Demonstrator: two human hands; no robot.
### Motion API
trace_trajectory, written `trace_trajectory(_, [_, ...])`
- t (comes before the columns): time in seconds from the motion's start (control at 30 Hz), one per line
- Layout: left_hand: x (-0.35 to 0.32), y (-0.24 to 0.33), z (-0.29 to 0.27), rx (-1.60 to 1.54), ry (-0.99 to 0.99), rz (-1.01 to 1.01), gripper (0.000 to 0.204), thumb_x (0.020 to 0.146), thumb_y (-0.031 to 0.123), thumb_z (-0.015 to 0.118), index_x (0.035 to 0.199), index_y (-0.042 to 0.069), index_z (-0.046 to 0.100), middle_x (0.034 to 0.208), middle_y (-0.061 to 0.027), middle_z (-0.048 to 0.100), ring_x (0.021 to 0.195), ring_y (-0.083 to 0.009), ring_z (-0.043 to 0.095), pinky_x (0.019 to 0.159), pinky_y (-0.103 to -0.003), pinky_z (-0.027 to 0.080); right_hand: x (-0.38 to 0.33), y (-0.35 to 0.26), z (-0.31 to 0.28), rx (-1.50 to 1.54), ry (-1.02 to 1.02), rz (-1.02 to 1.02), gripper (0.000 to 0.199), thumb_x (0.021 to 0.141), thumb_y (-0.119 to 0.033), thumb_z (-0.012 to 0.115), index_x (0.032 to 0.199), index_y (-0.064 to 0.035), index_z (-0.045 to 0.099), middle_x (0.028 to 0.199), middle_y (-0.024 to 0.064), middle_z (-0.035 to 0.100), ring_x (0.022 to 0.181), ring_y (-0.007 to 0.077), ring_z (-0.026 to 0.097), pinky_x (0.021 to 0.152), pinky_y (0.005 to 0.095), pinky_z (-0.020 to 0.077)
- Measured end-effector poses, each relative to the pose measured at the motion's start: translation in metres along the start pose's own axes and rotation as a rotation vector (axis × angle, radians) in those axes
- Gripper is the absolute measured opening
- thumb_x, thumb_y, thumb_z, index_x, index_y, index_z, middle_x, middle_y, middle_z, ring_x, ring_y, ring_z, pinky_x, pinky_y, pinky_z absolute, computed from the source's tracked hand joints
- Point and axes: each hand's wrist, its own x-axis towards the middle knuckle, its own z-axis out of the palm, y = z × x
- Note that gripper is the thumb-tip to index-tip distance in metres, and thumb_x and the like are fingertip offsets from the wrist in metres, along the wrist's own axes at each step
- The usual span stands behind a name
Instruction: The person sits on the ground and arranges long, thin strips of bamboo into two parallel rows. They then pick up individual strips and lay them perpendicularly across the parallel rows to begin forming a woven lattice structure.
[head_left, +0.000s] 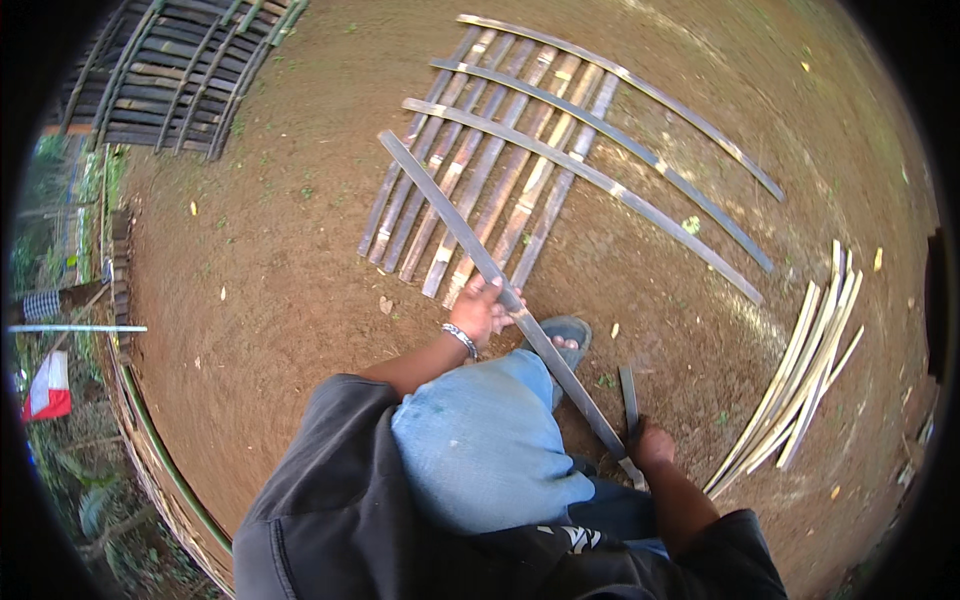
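A long flat bamboo strip [450, 218] runs slantwise in front of me, from over the slatted panel down past my knee to beside my right hand. My left hand [480, 312], with a chain bracelet at the wrist, is closed around its middle. Low on the right, my right hand [652, 445] is closed around a dark, straight-bladed tool [629, 398] that looks like a machete; its grip is hidden in my fingers. The blade points away from me, close to the strip's near end. Ahead lies a panel of bamboo slats [490, 150] with three long cross strips [640, 205] over it.
Several pale split bamboo sticks [800, 370] lie in a loose bundle on the right. Another dark bamboo panel [180, 75] is at the far left. A bamboo-edged border [170, 470] and a red and white flag [48, 388] are at the left. My sandalled foot [566, 340] rests on bare earth.
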Motion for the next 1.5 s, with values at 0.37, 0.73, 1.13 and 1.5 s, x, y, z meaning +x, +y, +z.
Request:
trace_trajectory(0.37, [0.011, 0.006, 0.000, -0.004, -0.067, 0.040, 0.031, 0.105, 0.035, 0.053, 0.124, 0.012, 0.047, 0.118, -0.0170, 0.065, 0.110, -0.0340, 0.067, 0.083, -0.048, 0.059, -0.001, -0.017, -0.119, 0.313, 0.542, -0.131, 0.051, 0.082, -0.025, 0.071, 0.129, -0.0144, 0.054, 0.103, 0.0198, 0.070, 0.099, 0.0389, 0.069, 0.086, 0.0501, 0.0546])
trace_trajectory(0.73, [0.008, 0.007, 0.020, -0.021, -0.086, 0.037, 0.022, 0.106, 0.029, 0.053, 0.121, 0.013, 0.054, 0.115, -0.0152, 0.069, 0.103, -0.0316, 0.071, 0.077, -0.043, 0.061, 0.038, 0.012, -0.074, 0.444, 0.525, -0.018, 0.054, 0.081, -0.017, 0.071, 0.132, -0.0117, 0.053, 0.129, 0.0228, 0.060, 0.115, 0.0399, 0.062, 0.097, 0.0482, 0.0520])
trace_trajectory(1.13, [0.014, 0.009, 0.024, 0.002, -0.103, 0.034, 0.032, 0.106, 0.033, 0.053, 0.130, 0.012, 0.048, 0.121, -0.0158, 0.065, 0.112, -0.0341, 0.066, 0.080, -0.045, 0.059, 0.026, 0.041, -0.026, 0.535, 0.606, -0.126, 0.052, 0.081, -0.013, 0.069, 0.131, -0.0083, 0.055, 0.114, 0.0251, 0.065, 0.107, 0.0442, 0.063, 0.094, 0.0491, 0.0510])
trace_trajectory(1.5, [0.015, 0.011, 0.027, -0.101, -0.142, 0.064, 0.029, 0.106, 0.031, 0.053, 0.123, 0.009, 0.048, 0.120, -0.0180, 0.065, 0.113, -0.0354, 0.067, 0.086, -0.046, 0.059, 0.024, 0.051, -0.071, 0.479, 0.668, -0.181, 0.048, 0.078, -0.001, 0.065, 0.126, -0.0070, 0.061, 0.113, 0.0232, 0.064, 0.108, 0.0424, 0.062, 0.096, 0.0478, 0.0498])
